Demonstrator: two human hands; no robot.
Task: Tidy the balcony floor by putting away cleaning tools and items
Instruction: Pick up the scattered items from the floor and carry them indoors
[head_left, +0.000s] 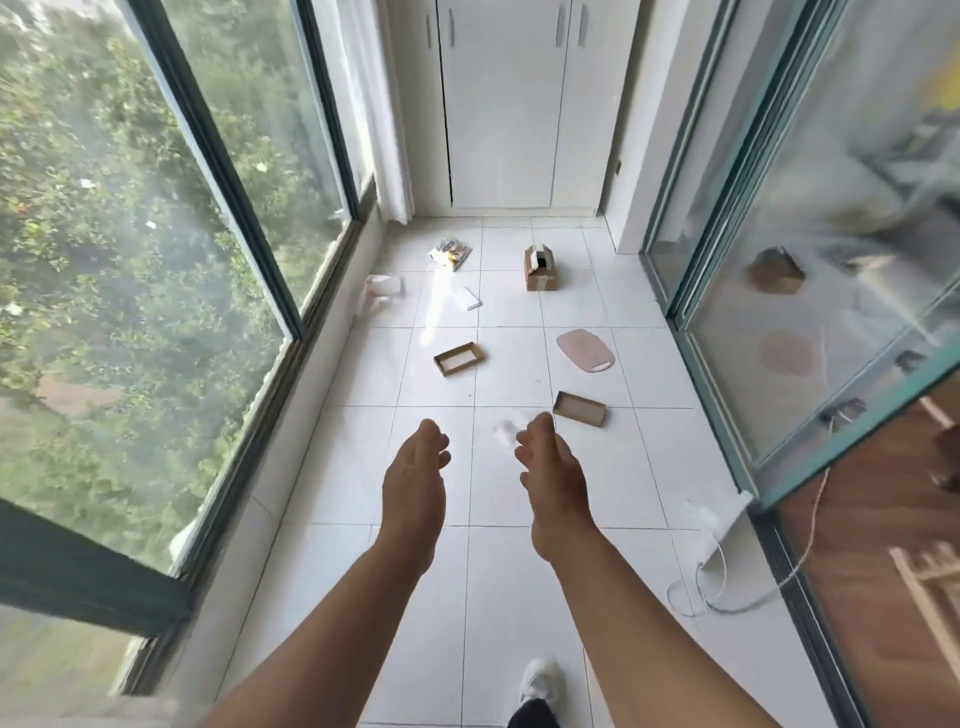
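Observation:
Both my arms reach forward over the white tiled floor (571, 467). My left hand (415, 467) and my right hand (550, 467) are held apart with relaxed fingers and hold nothing. Just beyond my right fingertips lies a small white crumpled item (506, 430). Farther out on the tiles lie two shallow cardboard trays (460, 358) (579, 408), a pink oval board (585, 349), a small cardboard box (540, 268), a white flat packet (470, 298), a printed wrapper (451, 252) and a pale plastic bag (382, 291) by the window wall.
Tall windows (156, 260) run along the left. A glass sliding door (805, 260) lines the right, with a white cable and plug (714, 551) on the floor beside its track. White cabinet doors (509, 104) close the far end. My shoe (540, 680) shows at the bottom.

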